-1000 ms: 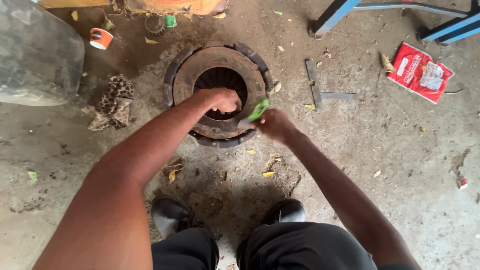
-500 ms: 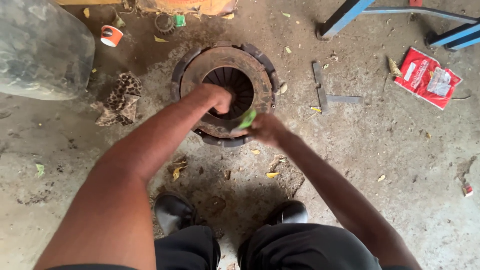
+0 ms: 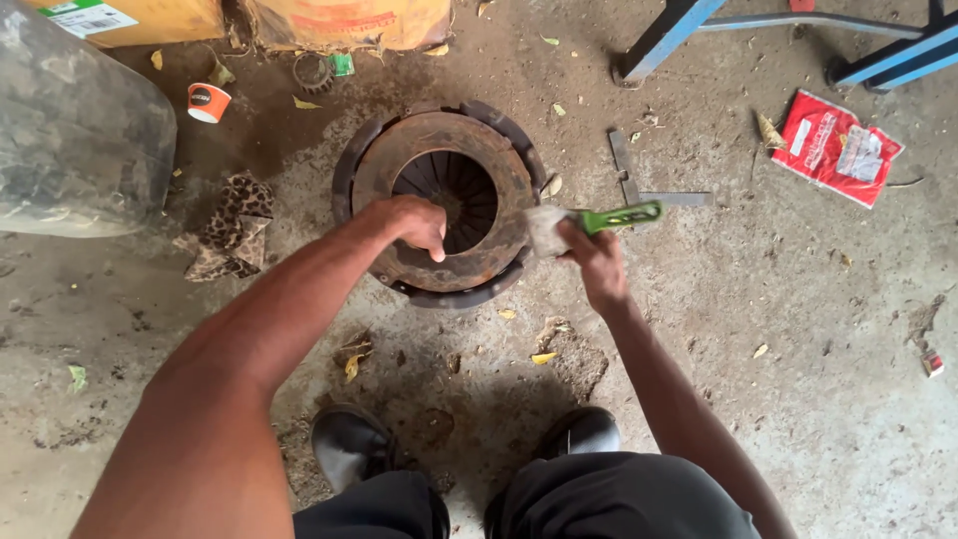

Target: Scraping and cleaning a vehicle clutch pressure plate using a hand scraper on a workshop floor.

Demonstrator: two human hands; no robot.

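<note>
Resting on the rusty round metal part (image 3: 449, 200), the left hand (image 3: 414, 222) is curled loosely, nothing gripped. A green-handled tool (image 3: 599, 220) is clasped firmly by the right hand (image 3: 597, 265).

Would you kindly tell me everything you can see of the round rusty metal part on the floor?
The round rusty metal part lies flat on the dusty concrete floor, in front of the person's feet. It looks like heavy steel, brown with rust, with a darker segmented outer rim. Its open centre shows dark blades radiating like spokes. The left hand rests on its near rim; the right hand holds a green-handled tool just beside its right edge.
</note>
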